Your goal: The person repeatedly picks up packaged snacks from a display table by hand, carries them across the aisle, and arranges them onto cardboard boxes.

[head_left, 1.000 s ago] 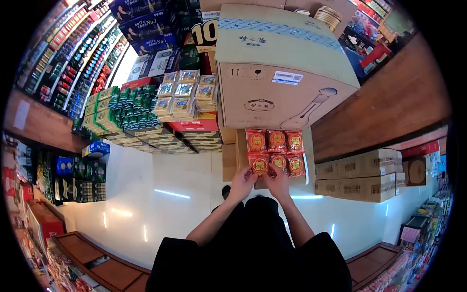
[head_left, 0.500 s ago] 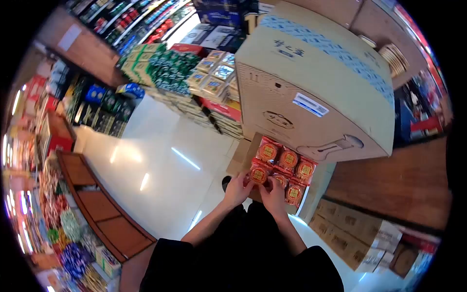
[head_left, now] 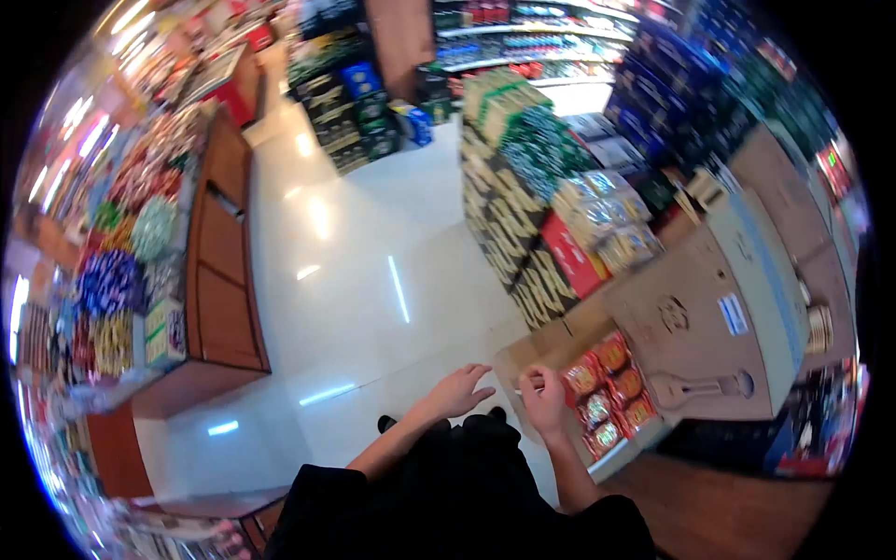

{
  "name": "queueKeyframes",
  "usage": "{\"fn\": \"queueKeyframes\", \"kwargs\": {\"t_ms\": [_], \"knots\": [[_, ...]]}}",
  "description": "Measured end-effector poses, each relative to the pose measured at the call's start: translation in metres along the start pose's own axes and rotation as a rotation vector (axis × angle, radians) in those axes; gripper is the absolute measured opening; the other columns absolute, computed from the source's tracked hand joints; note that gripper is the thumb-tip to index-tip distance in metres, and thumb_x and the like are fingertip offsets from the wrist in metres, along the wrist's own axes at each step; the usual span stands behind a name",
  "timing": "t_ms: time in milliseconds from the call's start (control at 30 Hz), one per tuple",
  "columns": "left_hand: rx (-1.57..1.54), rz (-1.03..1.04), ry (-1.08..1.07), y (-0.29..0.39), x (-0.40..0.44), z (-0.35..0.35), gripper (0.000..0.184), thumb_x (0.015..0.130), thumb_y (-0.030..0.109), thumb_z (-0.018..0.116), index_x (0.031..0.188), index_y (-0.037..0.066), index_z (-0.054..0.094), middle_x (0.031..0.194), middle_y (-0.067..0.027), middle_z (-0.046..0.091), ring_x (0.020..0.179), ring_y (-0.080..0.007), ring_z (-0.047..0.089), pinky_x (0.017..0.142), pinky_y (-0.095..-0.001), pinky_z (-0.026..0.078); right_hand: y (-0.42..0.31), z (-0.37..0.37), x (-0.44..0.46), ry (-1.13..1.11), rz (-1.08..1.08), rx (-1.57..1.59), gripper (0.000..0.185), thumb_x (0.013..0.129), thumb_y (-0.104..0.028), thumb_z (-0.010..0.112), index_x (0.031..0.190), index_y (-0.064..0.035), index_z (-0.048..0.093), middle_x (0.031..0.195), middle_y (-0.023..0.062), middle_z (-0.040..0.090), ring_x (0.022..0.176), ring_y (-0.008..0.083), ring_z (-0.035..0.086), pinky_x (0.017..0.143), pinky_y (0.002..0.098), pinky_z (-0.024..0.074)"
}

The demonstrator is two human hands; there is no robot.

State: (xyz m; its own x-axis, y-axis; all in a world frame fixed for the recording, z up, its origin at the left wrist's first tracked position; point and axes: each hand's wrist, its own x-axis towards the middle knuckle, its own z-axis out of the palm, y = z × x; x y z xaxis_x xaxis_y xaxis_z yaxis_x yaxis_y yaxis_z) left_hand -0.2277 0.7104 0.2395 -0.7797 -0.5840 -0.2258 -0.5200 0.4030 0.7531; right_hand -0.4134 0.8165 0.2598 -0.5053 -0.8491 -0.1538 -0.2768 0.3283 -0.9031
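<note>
My left hand (head_left: 458,391) is over the floor with its fingers apart and nothing in it. To its right, my right hand (head_left: 543,397) has its fingers curled together at the left edge of the red packets; a small pale bit shows at its fingertips, too small to name. Several red packets (head_left: 627,384) with round gold emblems lie in two rows on a cardboard surface (head_left: 530,350). Beside them stands a large cardboard carton (head_left: 691,322) with a spoon-like drawing and a white label.
Stacked goods with green packets (head_left: 541,149) and pale packs (head_left: 597,207) stand beyond the carton. On the left runs a brown wooden counter (head_left: 224,308) loaded with colourful packets. Pale shiny floor (head_left: 355,271) lies between. Dark boxes (head_left: 336,117) are stacked farther back.
The view has swung left. My left hand has come off the packets and opened; my right hand has closed near their edge. The packet at my fingertips earlier now lies among the others.
</note>
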Motion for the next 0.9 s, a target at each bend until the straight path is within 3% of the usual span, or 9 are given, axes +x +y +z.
{"fn": "queueKeyframes", "kwargs": {"t_ms": [100,200,400,433,567,667,800,833,900], "knots": [[-0.027,-0.118,0.08,-0.043,-0.065,-0.032,0.055,0.095,0.039,0.056,0.135,0.002,0.047,0.132,-0.0214,0.053,0.121,-0.0383,0.052,0.102,-0.044,0.043,-0.017,0.088,0.008,-0.212,-0.133,0.008,0.037,0.088,-0.025,0.067,0.112,0.002,0.06,0.102,0.016,0.064,0.083,0.0216,0.064,0.074,0.0348,0.0526],[-0.064,-0.234,0.183,-0.093,-0.144,-0.065,0.056,0.095,0.04,0.056,0.134,0.002,0.048,0.13,-0.0217,0.054,0.119,-0.0386,0.053,0.1,-0.0449,0.044,-0.07,0.182,-0.007,-0.419,-0.209,-0.077,0.037,0.089,-0.021,0.068,0.115,0.002,0.058,0.103,0.0106,0.063,0.079,0.0155,0.061,0.068,0.0292,0.0511],[-0.129,-0.407,0.523,-0.198,-0.288,-0.098,0.051,0.094,0.041,0.058,0.127,0.002,0.054,0.123,-0.0209,0.057,0.111,-0.0381,0.057,0.093,-0.0458,0.046,-0.136,0.37,-0.072,-0.877,-0.402,-0.062,0.043,0.089,-0.024,0.068,0.12,0.0038,0.055,0.105,0.0148,0.065,0.085,0.0197,0.064,0.073,0.0325,0.0535],[-0.165,-0.409,0.619,-0.214,-0.307,-0.099,0.044,0.094,0.035,0.058,0.121,0.002,0.057,0.12,-0.02,0.058,0.109,-0.0374,0.057,0.091,-0.0458,0.047,-0.146,0.392,-0.086,-0.947,-0.432,-0.066,0.043,0.089,-0.024,0.068,0.12,0.004,0.055,0.104,0.0153,0.065,0.086,0.0204,0.065,0.073,0.0329,0.0536],[-0.272,-0.589,0.828,-0.224,-0.384,-0.124,0.034,0.087,0.014,0.062,0.119,0.001,0.059,0.12,-0.0202,0.059,0.114,-0.0364,0.056,0.097,-0.0426,0.045,-0.185,0.471,-0.132,-1.172,-0.564,-0.101,0.044,0.089,-0.024,0.068,0.119,0.0047,0.055,0.102,0.0162,0.065,0.087,0.0226,0.065,0.075,0.0336,0.054],[-0.331,-0.638,0.941,-0.249,-0.422,-0.117,0.033,0.088,0.021,0.061,0.117,0.004,0.059,0.119,-0.0191,0.059,0.111,-0.0374,0.056,0.094,-0.0443,0.046,-0.194,0.526,-0.153,-1.289,-0.66,-0.116,0.046,0.088,-0.026,0.069,0.118,0.0053,0.055,0.094,0.017,0.064,0.079,0.0244,0.065,0.071,0.0341,0.0537],[-0.452,-0.737,1.173,-0.242,-0.467,-0.151,0.029,0.086,0.014,0.06,0.112,0.001,0.06,0.103,-0.0232,0.063,0.1,-0.0417,0.06,0.085,-0.046,0.049,-0.207,0.594,-0.18,-1.439,-0.748,-0.183,0.044,0.087,-0.026,0.069,0.116,0.0041,0.056,0.089,0.0149,0.062,0.075,0.0236,0.063,0.069,0.0349,0.0523],[-0.423,-0.677,1.271,-0.258,-0.474,-0.148,0.023,0.087,0.013,0.057,0.105,-0.001,0.061,0.096,-0.0246,0.064,0.096,-0.0433,0.061,0.081,-0.047,0.049,-0.214,0.612,-0.187,-1.468,-0.78,-0.186,0.043,0.087,-0.027,0.07,0.116,0.0036,0.057,0.087,0.0143,0.061,0.075,0.0236,0.062,0.068,0.0353,0.0518],[-0.45,-0.794,1.305,-0.28,-0.491,-0.151,0.021,0.087,0.014,0.057,0.102,-0.001,0.062,0.097,-0.0244,0.064,0.095,-0.0429,0.061,0.081,-0.0471,0.049,-0.231,0.641,-0.202,-1.517,-0.796,-0.201,0.042,0.088,-0.027,0.069,0.114,0.0028,0.058,0.087,0.0141,0.061,0.075,0.0241,0.062,0.068,0.0358,0.0513]]}}
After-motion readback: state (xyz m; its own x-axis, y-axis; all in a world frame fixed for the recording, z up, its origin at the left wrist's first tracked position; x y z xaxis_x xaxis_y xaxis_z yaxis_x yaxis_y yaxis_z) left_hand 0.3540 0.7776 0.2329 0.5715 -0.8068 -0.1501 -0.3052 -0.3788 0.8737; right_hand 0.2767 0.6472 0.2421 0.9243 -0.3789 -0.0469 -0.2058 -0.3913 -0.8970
